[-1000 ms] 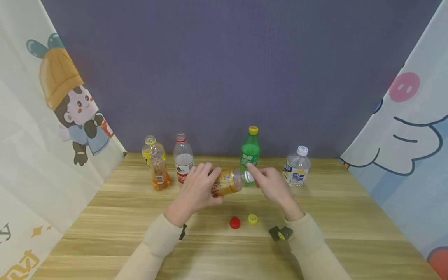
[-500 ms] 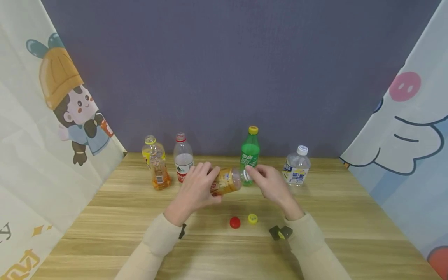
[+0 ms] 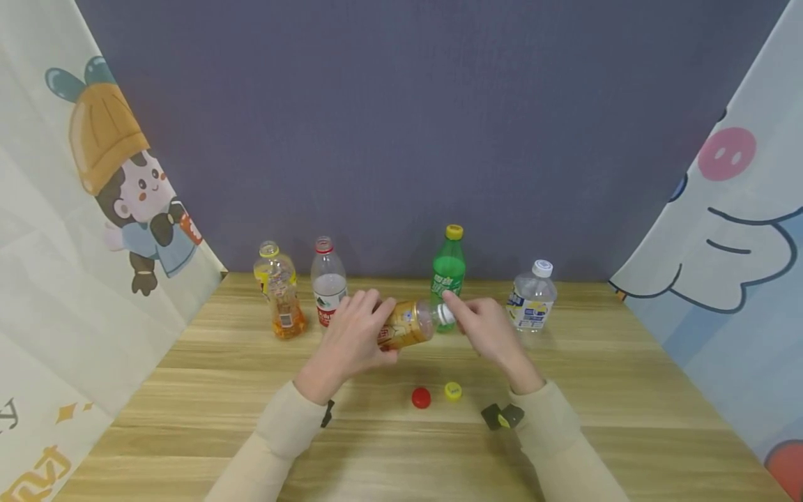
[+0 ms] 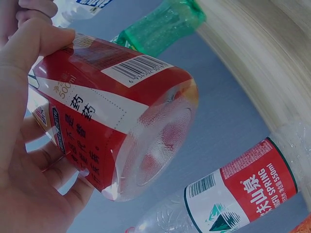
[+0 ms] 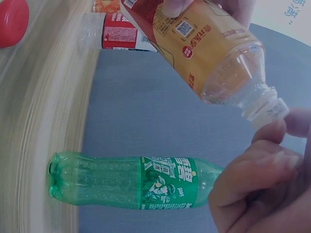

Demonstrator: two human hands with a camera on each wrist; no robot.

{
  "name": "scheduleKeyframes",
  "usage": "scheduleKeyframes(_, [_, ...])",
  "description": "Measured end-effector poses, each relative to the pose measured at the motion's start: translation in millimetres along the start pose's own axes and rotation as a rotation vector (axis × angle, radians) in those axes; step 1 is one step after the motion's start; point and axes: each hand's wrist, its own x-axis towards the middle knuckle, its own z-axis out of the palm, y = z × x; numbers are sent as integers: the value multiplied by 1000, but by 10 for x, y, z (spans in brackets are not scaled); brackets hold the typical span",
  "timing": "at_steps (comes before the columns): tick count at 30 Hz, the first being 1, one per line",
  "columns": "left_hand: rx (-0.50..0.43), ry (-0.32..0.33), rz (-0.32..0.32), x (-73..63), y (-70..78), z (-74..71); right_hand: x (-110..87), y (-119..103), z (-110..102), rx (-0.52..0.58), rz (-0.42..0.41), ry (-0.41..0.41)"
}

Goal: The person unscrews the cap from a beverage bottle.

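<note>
My left hand (image 3: 353, 333) grips a clear plastic bottle (image 3: 404, 326) round its orange and red label. The bottle is tilted almost flat above the table, its neck pointing right and its base showing in the left wrist view. With thumb and finger, my right hand (image 3: 488, 332) pinches the white cap (image 5: 272, 112) at the bottle's mouth. The cap sits on the neck, partly covered by the fingertips. Behind the neck stands a green bottle (image 3: 448, 268) with a yellow cap.
At the back left stand two uncapped bottles, one with orange drink (image 3: 280, 296) and one red-labelled water bottle (image 3: 329, 287). A white-capped bottle (image 3: 532, 301) stands back right. A red cap (image 3: 421, 398) and a yellow cap (image 3: 453, 391) lie in front, near a small black item (image 3: 502, 416).
The right thumb moved slightly left over the white cap, then back right. The left hand and the bottle stayed nearly still.
</note>
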Motion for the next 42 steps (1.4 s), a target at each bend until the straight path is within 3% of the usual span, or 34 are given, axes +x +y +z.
scheduleKeyframes(9, [-9, 13, 4, -2, 7, 0, 5, 14, -9, 27, -37, -30])
scheduleKeyframes(30, [-27, 8, 0, -15, -1, -14, -5, 31, -2, 106, -127, -9])
scheduleKeyframes(42, [-62, -5, -12, -15, -11, -17, 14, 42, -6, 78, -211, 12])
